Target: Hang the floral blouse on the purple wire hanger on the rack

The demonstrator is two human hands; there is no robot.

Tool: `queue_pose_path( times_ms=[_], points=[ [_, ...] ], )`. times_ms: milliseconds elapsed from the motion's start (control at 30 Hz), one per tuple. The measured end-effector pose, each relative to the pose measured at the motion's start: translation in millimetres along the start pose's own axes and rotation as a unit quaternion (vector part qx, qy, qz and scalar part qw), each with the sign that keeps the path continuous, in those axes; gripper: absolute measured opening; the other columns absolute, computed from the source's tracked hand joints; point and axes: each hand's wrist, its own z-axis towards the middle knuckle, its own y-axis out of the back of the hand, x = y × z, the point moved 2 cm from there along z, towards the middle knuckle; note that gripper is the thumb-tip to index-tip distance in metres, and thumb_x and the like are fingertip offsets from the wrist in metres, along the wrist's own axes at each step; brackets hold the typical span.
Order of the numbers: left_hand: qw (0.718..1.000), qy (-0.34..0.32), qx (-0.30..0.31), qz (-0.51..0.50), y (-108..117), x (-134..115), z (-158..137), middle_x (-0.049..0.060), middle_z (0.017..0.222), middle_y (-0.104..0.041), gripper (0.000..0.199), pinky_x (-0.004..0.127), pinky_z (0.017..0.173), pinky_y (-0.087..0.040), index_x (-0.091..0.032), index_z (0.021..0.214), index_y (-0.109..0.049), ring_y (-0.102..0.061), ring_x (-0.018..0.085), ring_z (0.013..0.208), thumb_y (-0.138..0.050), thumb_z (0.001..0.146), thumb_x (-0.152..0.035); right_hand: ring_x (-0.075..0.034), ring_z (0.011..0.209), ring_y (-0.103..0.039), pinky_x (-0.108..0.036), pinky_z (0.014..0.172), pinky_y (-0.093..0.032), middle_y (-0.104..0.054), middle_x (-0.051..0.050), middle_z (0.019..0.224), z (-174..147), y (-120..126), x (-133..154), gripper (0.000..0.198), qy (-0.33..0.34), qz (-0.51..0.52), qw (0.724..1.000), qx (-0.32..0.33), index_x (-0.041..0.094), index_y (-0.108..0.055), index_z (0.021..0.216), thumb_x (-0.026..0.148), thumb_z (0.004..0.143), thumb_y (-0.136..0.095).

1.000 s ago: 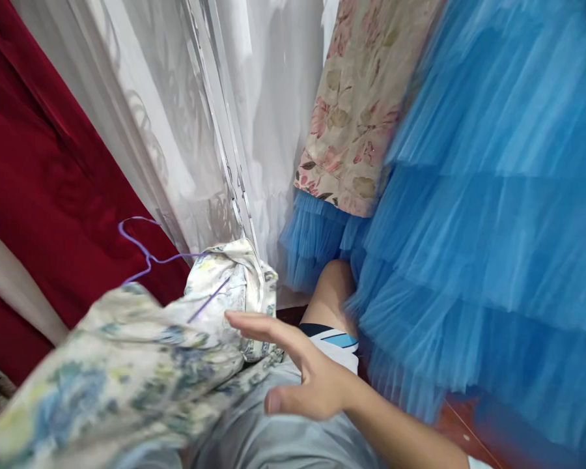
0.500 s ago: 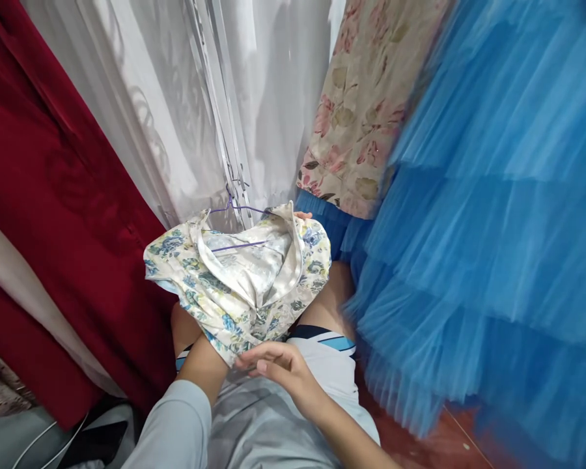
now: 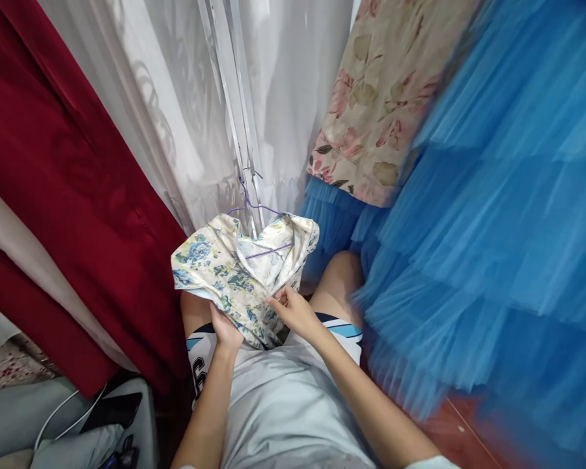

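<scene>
A cream blouse with blue and yellow flowers (image 3: 215, 260) lies over my lap, its neckline facing away from me. Inside it sits a thin purple hanger (image 3: 248, 203); the hook and a lower bar show at the neck opening. My left hand (image 3: 227, 329) grips the blouse's lower left edge, its fingers mostly hidden under the cloth. At the bottom of the neckline, my right hand (image 3: 295, 312) pinches the fabric between thumb and fingers.
Dark red cloth (image 3: 78, 195) hangs at left, white curtains (image 3: 283, 98) ahead. A pink floral cloth (image 3: 366, 117) and a tiered blue tulle skirt (image 3: 469, 228) hang at right. A dark flat device (image 3: 112, 412) and white cable (image 3: 61, 413) lie at lower left.
My left hand has come out from inside the blouse to its lower left edge. My right hand has moved up from the hem to the neckline and closed on the fabric.
</scene>
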Motion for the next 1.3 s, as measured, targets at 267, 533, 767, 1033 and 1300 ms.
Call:
queue_pose_path(
  times_ms=[267,533,767,1033,1300],
  points=[
    [0.992,-0.018,-0.065,0.109,26,24,2,0.009,0.121,-0.068,0.062,0.043,0.106,-0.044,-0.021,0.121,-0.059,-0.060,0.028,0.119,-0.078,0.063,-0.015,-0.014,0.059,-0.051,-0.025,0.058,-0.036,-0.058,0.001,0.064,31,-38,-21,0.013,0.036,0.048,0.997,0.046,0.018,-0.058,0.083,0.030,0.086,-0.054],
    [0.990,-0.002,-0.088,0.112,40,30,11,0.008,0.116,-0.069,0.046,0.041,0.098,-0.050,-0.019,0.107,-0.064,-0.063,0.028,0.113,-0.067,0.062,-0.011,-0.014,0.058,-0.052,-0.024,0.058,-0.038,-0.060,0.000,0.061,25,-55,-19,0.016,0.017,0.083,0.993,0.078,0.018,-0.057,0.070,0.028,0.082,-0.056],
    [0.969,-0.073,-0.108,0.209,71,30,31,0.007,0.103,-0.068,0.035,0.038,0.099,-0.047,-0.018,0.100,-0.060,-0.064,0.024,0.107,-0.068,0.067,-0.017,-0.010,0.048,-0.043,-0.023,0.051,-0.032,-0.047,0.003,0.047,21,-53,-22,0.030,-0.012,0.119,0.991,0.051,0.019,-0.044,0.052,0.026,0.080,-0.048],
    [0.842,-0.298,-0.148,0.426,64,4,6,0.011,0.119,-0.054,0.052,0.034,0.093,-0.045,-0.020,0.121,-0.048,-0.055,0.021,0.106,-0.072,0.076,-0.028,-0.009,0.042,-0.043,-0.022,0.047,-0.032,-0.059,-0.001,0.049,15,-39,-25,0.025,-0.053,0.138,0.987,0.064,0.016,-0.058,0.062,0.033,0.080,-0.057],
    [0.803,-0.179,0.156,0.547,11,37,-11,0.004,0.078,-0.064,0.011,0.026,0.069,-0.044,-0.021,0.093,-0.061,-0.062,0.019,0.076,-0.052,0.086,-0.021,-0.009,0.039,-0.040,-0.023,0.045,-0.030,-0.054,0.000,0.043,10,-41,-1,0.033,-0.018,0.212,0.972,0.095,0.018,-0.053,0.052,0.034,0.081,-0.057]
  ],
)
